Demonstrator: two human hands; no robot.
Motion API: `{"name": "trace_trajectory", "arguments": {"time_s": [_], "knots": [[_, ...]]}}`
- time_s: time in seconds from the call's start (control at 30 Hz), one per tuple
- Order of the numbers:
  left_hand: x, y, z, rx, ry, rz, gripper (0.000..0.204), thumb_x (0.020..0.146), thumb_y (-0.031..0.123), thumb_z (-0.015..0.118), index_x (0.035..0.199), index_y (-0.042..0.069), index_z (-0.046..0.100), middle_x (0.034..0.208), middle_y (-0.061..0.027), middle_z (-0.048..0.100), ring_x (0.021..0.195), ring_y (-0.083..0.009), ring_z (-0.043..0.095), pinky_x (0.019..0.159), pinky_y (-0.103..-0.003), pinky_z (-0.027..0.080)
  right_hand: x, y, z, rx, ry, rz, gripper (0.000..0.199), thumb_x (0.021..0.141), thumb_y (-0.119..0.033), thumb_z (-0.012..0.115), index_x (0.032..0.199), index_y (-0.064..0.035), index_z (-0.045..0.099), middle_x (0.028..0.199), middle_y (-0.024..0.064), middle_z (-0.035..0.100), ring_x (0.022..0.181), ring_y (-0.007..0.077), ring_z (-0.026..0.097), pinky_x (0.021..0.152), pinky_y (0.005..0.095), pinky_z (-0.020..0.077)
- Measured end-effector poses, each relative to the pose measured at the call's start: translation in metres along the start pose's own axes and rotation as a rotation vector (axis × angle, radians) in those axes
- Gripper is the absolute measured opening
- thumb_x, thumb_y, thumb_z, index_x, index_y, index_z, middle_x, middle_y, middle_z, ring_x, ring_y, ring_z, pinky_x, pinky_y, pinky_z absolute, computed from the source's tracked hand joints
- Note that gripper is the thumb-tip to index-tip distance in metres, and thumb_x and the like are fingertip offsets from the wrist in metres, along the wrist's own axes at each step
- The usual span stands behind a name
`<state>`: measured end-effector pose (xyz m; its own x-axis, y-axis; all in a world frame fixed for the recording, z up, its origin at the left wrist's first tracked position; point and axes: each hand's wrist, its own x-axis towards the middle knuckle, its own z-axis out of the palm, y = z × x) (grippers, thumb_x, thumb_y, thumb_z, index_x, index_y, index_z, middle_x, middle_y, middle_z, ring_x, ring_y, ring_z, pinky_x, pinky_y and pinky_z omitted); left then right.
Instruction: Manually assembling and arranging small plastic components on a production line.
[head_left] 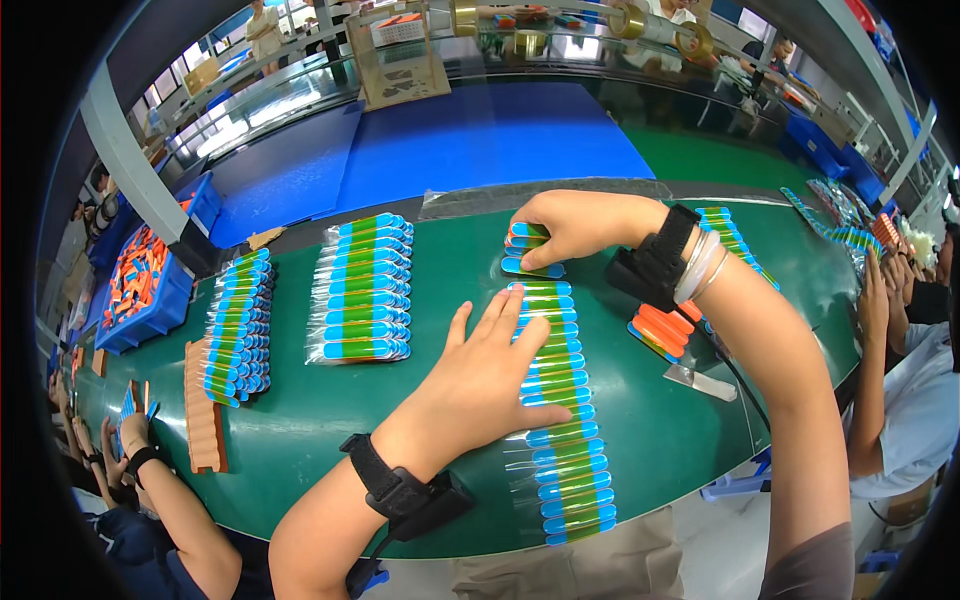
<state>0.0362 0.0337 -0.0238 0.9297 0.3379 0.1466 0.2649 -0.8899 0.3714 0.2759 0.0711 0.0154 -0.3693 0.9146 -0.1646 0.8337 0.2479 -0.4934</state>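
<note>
A long row of blue-and-green round-ended nail files (572, 470) runs down the green table toward me, with clear plastic film along its left side. My left hand (465, 385) lies over the row's upper part, fingers spread and thumb across the files. At the row's far end, my right hand (585, 228) is closed on a few nail files (527, 238) between thumb and fingers; some show orange edges. Beside my right wrist, a small pile of orange nail files (662, 330) rests on the table. Just below that pile is a flat clear-and-white piece (700, 382).
Two layered stacks of nail files (360, 290) (238, 325) stand at the left, one on ribbed brown cardboard (205, 440). Beyond is a blue bin (150, 310) of orange pieces. Blue sheets (490, 130) cover the far surface. Co-workers' hands are at left and right.
</note>
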Motion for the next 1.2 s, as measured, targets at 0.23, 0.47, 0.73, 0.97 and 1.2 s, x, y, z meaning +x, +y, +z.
{"name": "trace_trajectory", "arguments": {"time_s": [0.23,0.47,0.73,0.97,1.2], "knots": [[0.001,-0.001,0.002,-0.009,0.011,0.014,0.073,0.075,0.052,0.079,0.117,0.002,0.047,0.146,-0.0335,0.035,0.140,-0.0458,0.033,0.113,-0.062,0.024,0.010,-0.006,-0.001,-0.140,-0.083,0.023,0.034,0.083,-0.024,0.075,0.106,0.0002,0.067,0.091,0.0156,0.070,0.083,0.0299,0.066,0.075,0.0396,0.0515],[0.000,-0.002,0.003,0.006,0.027,0.041,0.078,0.076,0.048,0.079,0.128,0.001,0.044,0.139,-0.0367,0.042,0.140,-0.0471,0.032,0.111,-0.065,0.025,0.012,-0.007,-0.001,-0.153,-0.039,-0.031,0.033,0.081,-0.021,0.077,0.103,-0.0009,0.066,0.087,0.0149,0.069,0.080,0.0315,0.064,0.073,0.0411,0.0497],[0.001,-0.003,0.004,-0.010,0.067,0.066,0.076,0.073,0.044,0.082,0.125,0.002,0.047,0.135,-0.0358,0.045,0.137,-0.0474,0.036,0.109,-0.064,0.028,0.015,-0.007,-0.003,-0.122,-0.034,-0.014,0.030,0.078,-0.020,0.079,0.094,-0.0024,0.060,0.076,0.0117,0.062,0.072,0.0283,0.058,0.065,0.0403,0.0444],[-0.001,-0.003,0.004,0.009,0.105,0.073,0.074,0.071,0.043,0.083,0.122,0.003,0.048,0.135,-0.0344,0.046,0.136,-0.0464,0.040,0.107,-0.064,0.031,0.013,-0.008,-0.004,-0.136,-0.030,0.069,0.033,0.079,-0.023,0.078,0.099,-0.0027,0.062,0.080,0.0116,0.065,0.076,0.0272,0.061,0.069,0.0395,0.0467],[0.000,-0.001,0.003,0.004,0.069,0.045,0.068,0.075,0.048,0.080,0.115,0.003,0.049,0.145,-0.0336,0.037,0.140,-0.0453,0.034,0.110,-0.062,0.029,-0.002,-0.010,-0.068,0.104,0.046,0.000,0.024,0.090,-0.023,0.072,0.100,-0.0032,0.064,0.083,-0.0009,0.062,0.078,0.0079,0.054,0.073,0.0266,0.0452]]}}
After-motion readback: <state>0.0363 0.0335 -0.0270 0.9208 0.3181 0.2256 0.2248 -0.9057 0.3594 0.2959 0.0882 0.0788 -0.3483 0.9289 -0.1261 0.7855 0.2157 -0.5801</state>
